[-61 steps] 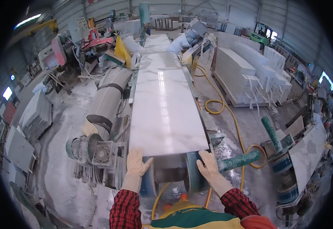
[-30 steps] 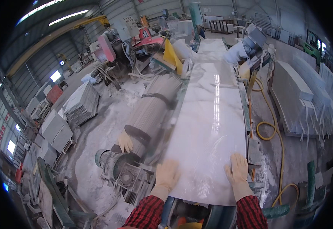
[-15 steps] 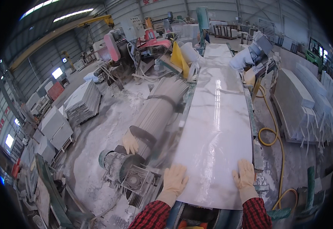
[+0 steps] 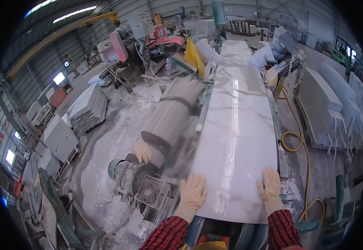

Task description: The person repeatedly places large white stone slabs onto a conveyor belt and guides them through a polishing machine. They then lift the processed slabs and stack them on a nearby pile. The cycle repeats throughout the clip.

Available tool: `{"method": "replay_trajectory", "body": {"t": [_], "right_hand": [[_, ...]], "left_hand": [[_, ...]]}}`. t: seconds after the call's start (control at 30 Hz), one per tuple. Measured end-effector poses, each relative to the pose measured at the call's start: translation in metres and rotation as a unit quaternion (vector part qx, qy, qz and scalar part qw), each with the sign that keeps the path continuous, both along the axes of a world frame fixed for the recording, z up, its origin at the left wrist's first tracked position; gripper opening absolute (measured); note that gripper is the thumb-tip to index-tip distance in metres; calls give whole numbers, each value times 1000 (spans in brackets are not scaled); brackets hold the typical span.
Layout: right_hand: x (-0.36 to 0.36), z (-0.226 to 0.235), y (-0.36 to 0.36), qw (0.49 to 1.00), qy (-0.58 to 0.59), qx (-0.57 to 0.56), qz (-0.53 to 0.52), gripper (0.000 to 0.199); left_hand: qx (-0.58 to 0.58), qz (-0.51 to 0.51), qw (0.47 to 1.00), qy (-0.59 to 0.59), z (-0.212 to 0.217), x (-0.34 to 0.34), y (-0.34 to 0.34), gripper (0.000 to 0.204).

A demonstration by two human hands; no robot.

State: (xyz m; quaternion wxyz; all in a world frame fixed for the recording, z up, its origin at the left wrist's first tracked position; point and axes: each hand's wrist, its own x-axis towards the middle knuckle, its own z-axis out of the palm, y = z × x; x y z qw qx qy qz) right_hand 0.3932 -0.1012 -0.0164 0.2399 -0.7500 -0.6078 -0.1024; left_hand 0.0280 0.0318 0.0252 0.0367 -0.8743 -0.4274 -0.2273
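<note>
The long white polished stone slab with faint grey veins (image 4: 236, 137) lies flat on a conveyor line, its long axis running straight away from the person toward the far end of the hall. Its near short edge sits just in front of the person's body, above a dark roller under the slab.

The surface is glossy: a bright strip of ceiling light reflects down its middle, and thin grey marbling crosses the upper half. Pale dust and wet smears mark the near end.

The left hand (image 4: 192, 192), in a cream work glove, rests flat on the slab's near left corner, fingers spread and pointing away, closed on nothing. The right hand (image 4: 269, 185), gloved the same way, lies flat on the near right corner, fingers also spread, at the slab's right edge. Both sleeves are red and black plaid.

Along the left edge, close by, run a large grey ribbed cylinder (image 4: 172, 114) and a dusty grey electric motor with gearbox (image 4: 136, 180); a spare cream glove (image 4: 142, 150) sits on the motor. On the right a narrow green frame rail (image 4: 276, 125) borders the slab, and beyond it a yellow hose (image 4: 294, 137) loops over the dusty floor (image 4: 106, 146). Ahead, the slab's path is open up to the next white slab (image 4: 235, 48).
</note>
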Motion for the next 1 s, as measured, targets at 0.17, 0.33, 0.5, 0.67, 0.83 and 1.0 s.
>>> {"method": "replay_trajectory", "body": {"t": [0.17,0.33,0.5,0.67,0.83,1.0], "right_hand": [[-1,-1,-3,1000,1,13,0,61],[-5,7,-4,1000,-8,12,-1,60],[-8,8,-5,1000,3,23,-1,57],[-7,4,-8,1000,-5,26,8,58],[-7,3,-11,999,-11,51,11,55],[-10,4,-11,996,-24,80,17,51]], "left_hand": [[-139,13,990,32,0,-2,-2,58],[-139,9,990,25,-3,-5,-3,59],[-142,8,990,19,-1,-6,-6,58],[-126,5,992,4,-12,-11,-7,59],[-156,5,988,4,-3,-10,-10,58],[-175,11,985,9,-3,-13,-14,60]]}}
